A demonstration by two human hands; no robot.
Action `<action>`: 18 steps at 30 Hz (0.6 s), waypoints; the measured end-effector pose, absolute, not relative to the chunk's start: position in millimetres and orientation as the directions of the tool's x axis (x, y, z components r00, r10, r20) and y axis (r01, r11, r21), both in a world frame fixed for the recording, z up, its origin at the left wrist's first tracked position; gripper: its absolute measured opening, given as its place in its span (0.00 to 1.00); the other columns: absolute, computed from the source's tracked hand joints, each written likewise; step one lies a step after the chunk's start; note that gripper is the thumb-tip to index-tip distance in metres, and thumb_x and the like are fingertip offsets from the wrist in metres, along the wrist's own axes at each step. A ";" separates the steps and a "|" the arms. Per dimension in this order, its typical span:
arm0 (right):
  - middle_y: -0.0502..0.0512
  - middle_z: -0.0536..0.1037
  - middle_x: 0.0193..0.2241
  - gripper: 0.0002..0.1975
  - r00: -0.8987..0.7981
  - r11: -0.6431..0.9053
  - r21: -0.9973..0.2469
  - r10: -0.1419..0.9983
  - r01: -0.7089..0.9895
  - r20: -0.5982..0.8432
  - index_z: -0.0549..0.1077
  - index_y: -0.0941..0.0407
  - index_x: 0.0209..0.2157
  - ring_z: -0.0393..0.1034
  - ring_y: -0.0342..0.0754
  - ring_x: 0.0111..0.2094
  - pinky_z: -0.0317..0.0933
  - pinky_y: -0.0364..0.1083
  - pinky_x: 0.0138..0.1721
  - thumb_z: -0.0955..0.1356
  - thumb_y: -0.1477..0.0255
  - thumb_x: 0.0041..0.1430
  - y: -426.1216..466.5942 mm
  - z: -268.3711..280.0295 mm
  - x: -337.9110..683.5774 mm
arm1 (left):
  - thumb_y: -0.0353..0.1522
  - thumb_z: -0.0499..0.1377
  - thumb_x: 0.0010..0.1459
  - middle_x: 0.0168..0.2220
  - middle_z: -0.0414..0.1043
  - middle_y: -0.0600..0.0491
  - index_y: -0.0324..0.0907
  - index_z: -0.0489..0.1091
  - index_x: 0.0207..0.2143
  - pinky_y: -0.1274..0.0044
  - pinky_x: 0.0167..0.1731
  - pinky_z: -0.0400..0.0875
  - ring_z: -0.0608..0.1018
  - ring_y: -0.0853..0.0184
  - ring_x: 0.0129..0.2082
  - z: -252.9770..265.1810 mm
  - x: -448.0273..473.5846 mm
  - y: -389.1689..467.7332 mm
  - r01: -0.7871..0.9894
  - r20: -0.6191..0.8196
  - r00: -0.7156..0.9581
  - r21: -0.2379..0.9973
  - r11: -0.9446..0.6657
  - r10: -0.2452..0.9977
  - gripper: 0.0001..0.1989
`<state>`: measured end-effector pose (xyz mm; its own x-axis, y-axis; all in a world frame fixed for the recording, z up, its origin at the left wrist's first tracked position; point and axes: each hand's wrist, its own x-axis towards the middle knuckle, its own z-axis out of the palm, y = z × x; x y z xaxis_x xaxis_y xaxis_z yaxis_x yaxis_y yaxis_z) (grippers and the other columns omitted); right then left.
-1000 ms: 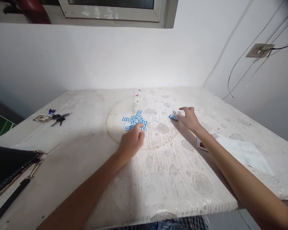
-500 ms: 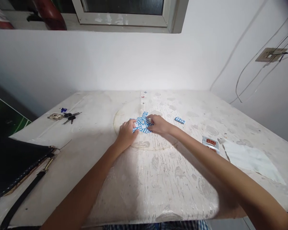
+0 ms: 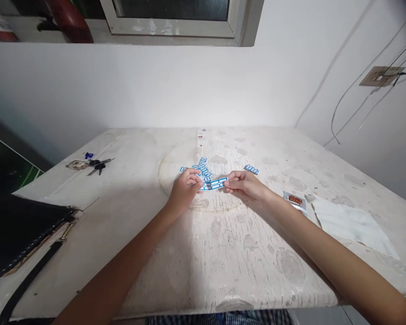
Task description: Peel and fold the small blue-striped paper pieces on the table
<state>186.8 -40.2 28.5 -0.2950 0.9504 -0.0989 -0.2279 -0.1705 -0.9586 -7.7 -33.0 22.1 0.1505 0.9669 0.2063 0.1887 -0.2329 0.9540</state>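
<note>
Between my two hands a blue-and-white strip [image 3: 219, 183] stretches over the near side of a loose pile. My left hand [image 3: 184, 187] pinches its left end, and my right hand [image 3: 246, 184] grips the right end between thumb and fingers. The strip bends near its middle; whether it is one piece or two, I cannot tell. Just beyond lies the pile of small blue-and-white pieces [image 3: 202, 167], overlapping at various angles, partly covered by my left fingers. To the right, past my right hand, a separate neat row of similar pieces [image 3: 251, 169] rests on the table.
The pale table [image 3: 223, 271] carries keys [image 3: 99, 166] and a black bag [image 3: 27, 230] on the left. At the right lie a blister pack [image 3: 295, 200], partly behind my right forearm, and a white cloth or sheet [image 3: 353, 225]. A wall [image 3: 203, 85] stands behind.
Both hands were at the pile. My right hand has moved right and slightly nearer, and the strip is now held up between both hands.
</note>
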 end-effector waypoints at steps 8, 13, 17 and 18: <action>0.50 0.71 0.18 0.12 -0.278 -0.209 -0.917 0.954 -0.341 -0.114 0.67 0.60 0.20 0.65 0.39 0.23 0.56 0.40 0.26 0.74 0.73 0.38 -52.7 18.4 172.6 | 0.31 0.56 0.49 0.31 0.68 0.54 0.41 0.64 0.35 0.79 0.32 0.70 0.73 0.70 0.34 22.0 9.9 -51.1 0.157 0.346 0.106 0.920 -0.359 0.932 0.09; 0.54 0.74 0.19 0.09 -0.160 -0.216 -0.890 0.973 -0.402 -0.164 0.66 0.60 0.21 0.69 0.42 0.23 0.63 0.41 0.29 0.71 0.77 0.42 -53.1 19.5 171.4 | 0.33 0.58 0.50 0.30 0.68 0.55 0.41 0.64 0.32 0.79 0.32 0.69 0.73 0.70 0.33 28.3 6.8 -51.6 0.175 0.426 -0.107 0.897 -0.405 0.898 0.07; 0.54 0.74 0.20 0.07 -0.118 -0.218 -0.889 0.975 -0.402 -0.186 0.66 0.59 0.23 0.72 0.44 0.25 0.66 0.41 0.30 0.69 0.80 0.44 -54.9 22.0 170.3 | 0.33 0.57 0.52 0.30 0.68 0.55 0.41 0.64 0.32 0.79 0.34 0.69 0.73 0.71 0.32 32.8 7.5 -57.1 0.195 0.464 -0.133 0.879 -0.435 0.876 0.06; 0.53 0.74 0.20 0.07 -0.130 -0.210 -0.890 0.977 -0.406 -0.171 0.66 0.59 0.25 0.73 0.44 0.26 0.67 0.41 0.31 0.69 0.80 0.44 -56.1 22.6 169.6 | 0.34 0.57 0.52 0.30 0.68 0.55 0.41 0.63 0.32 0.79 0.35 0.69 0.73 0.71 0.32 32.3 8.8 -59.0 0.192 0.460 -0.101 0.879 -0.436 0.882 0.06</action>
<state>169.6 -56.1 22.6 -0.1298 0.9767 -0.1709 -0.4056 -0.2096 -0.8897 8.8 -59.0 32.3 -0.1007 0.8821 0.4601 0.1924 -0.4365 0.8789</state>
